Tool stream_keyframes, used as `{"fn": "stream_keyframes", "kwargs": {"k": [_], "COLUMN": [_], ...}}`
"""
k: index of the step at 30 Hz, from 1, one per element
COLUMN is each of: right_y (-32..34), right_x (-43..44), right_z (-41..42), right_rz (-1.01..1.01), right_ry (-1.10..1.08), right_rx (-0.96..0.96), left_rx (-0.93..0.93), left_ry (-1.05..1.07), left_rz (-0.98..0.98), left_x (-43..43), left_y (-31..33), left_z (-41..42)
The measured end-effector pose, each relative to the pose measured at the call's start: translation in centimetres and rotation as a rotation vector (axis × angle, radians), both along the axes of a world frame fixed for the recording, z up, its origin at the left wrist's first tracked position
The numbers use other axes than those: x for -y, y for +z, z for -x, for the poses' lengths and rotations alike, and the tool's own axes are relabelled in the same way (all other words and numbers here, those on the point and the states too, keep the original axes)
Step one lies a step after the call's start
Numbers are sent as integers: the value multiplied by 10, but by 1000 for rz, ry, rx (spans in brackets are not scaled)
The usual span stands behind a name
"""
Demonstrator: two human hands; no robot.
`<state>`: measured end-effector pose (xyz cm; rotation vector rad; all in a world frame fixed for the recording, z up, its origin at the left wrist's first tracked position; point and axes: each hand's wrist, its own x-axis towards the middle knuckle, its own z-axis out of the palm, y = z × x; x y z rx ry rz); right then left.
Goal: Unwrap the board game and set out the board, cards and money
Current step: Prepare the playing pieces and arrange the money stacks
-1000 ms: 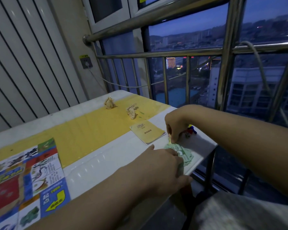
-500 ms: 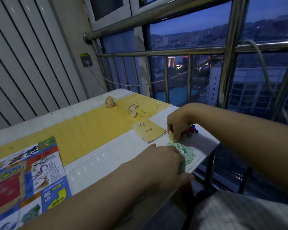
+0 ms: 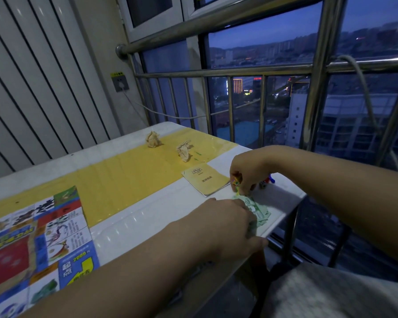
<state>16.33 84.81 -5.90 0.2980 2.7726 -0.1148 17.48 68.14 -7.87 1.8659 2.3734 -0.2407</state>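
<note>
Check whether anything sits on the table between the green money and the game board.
Nothing visible does: only bare table lies between the money and the board. The booklet and crumpled wrappers lie farther back. The left hand covers part of the money.

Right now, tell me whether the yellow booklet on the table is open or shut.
Shut. The yellow booklet lies flat on the table with its printed cover facing up, and no inner pages are spread or showing.

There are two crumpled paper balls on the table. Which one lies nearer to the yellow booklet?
The right ball, which lies just beyond the far corner of the booklet. The other ball sits farther left, toward the wall.
</note>
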Motion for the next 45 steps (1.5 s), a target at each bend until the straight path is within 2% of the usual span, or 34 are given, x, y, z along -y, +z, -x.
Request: {"fn": "stream_keyframes", "kwargs": {"k": [6,11,13,16,20,22,23,25,28,33,41,45], "right_y": [-3,-4,-5,-9,-17,-20,-22,-26,-36,-41,-49,-49], "right_x": [-9,-13,-17,-23,-26,-30,-32,-36,-38,-40,-54,-55], "right_z": [-11,-20,-26,-37,-52,-59,-62,-71,-79,-71,-66,-66], "right_rz": [155,188,273,619,1349,1534,1562,1452,1077,688,866,885], "right_ry": [-30,-55,-94,-267,-611,-726,-759,-744,-528,-258,-219,-209], "right_rx": [-136,-309,-359,-464,-607,-649,-649,-597,-457,-440,-462,-497], "left_rx": [6,64,119,179,240,201,183,158,125,120,181,199], "left_ry": [-3,0,30,62,151,198,215,241,200,94,19,3], "left_rz": [-9,-26,-27,-30,-152,-231,-259,-256,-152,45,92,101], "left_x": [0,1,0,-2,-10,-18,-24,-37,-60,-86,-92,-91], "left_y": [-2,-2,-1,2,16,22,23,21,15,17,14,14], "left_z": [2,3,4,7,20,34,40,50,55,61,71,72]}}
